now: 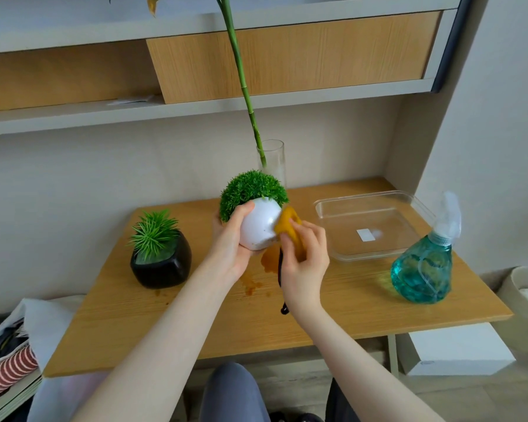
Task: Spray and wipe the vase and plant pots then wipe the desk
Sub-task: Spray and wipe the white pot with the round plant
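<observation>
Head view: nearest the lens, both forearms reach over the table. Left hand, fingers curled round the white pot, holds it aloft, tilted, rim toward 10 o'clock. Right hand, at the pot's 4 o'clock, pinches the yellow cloth against its wall. Black pot stands at 9 o'clock, vase at 12, spray bottle at 3. Likely next: wiping round the base, nearer my right hand.

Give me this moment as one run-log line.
left hand holds white pot off desk | right hand wipes it with yellow cloth | spray bottle standing
</observation>
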